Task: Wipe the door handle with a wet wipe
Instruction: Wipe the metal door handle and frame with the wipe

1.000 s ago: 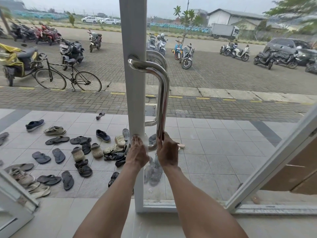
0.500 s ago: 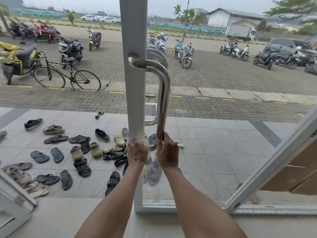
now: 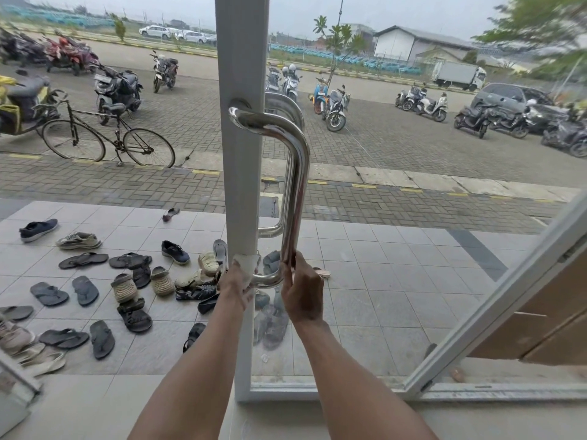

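A polished steel door handle [image 3: 297, 185] curves out from the white door frame [image 3: 241, 185] of a glass door, in the middle of the view. My left hand [image 3: 236, 285] presses a white wet wipe [image 3: 246, 263] against the frame where the handle's lower end joins it. My right hand [image 3: 301, 289] grips the bottom of the handle's upright bar, just above the lower bend. A second handle shows through the glass on the door's far side.
Beyond the glass, several sandals and shoes [image 3: 127, 281] lie on a tiled porch. A bicycle [image 3: 108, 134] and parked scooters stand on the brick paving. An open white window frame [image 3: 495, 312] slants in at the right.
My left hand has slid a little right and down with the wipe, from the frame toward the handle's lower joint. The right hand keeps its hold.
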Available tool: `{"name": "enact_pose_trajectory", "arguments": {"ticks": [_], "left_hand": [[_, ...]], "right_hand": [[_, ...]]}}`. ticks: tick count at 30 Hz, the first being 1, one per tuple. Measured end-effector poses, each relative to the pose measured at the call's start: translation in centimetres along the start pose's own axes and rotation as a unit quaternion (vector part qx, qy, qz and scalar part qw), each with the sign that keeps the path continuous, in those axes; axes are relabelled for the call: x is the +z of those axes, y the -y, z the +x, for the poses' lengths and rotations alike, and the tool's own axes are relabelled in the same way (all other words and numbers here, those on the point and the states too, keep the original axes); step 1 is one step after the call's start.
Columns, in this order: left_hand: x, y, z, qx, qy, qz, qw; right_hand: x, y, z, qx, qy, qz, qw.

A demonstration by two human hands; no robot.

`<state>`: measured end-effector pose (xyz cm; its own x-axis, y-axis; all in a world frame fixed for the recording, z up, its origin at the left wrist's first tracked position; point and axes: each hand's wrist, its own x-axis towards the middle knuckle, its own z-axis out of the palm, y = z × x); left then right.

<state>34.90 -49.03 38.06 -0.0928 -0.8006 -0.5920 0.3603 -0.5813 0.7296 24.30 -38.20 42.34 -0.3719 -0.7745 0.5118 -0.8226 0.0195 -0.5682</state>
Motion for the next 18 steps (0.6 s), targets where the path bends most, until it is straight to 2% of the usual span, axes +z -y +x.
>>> {"name": "enact_pose_trajectory", "arguments": {"ticks": [5,10,18], "left_hand": [[0.6,0.2,0.5,-0.077,0.050,-0.146,0.985],[1.4,-0.4,0.9,-0.064,0.059,-0.255,0.963],[1.0,0.0,1.0,-0.027,0.098,-0.272,0.957]], "right_hand": [[-0.1,-0.3,0.0,-0.024,-0.027,0.009,0.999],[-0.3,-0.4,0.3,-0.040,-0.016,0.005,0.999],[-0.6,-0.6,0.4,-0.052,-0.021,0.011,0.998]]}}
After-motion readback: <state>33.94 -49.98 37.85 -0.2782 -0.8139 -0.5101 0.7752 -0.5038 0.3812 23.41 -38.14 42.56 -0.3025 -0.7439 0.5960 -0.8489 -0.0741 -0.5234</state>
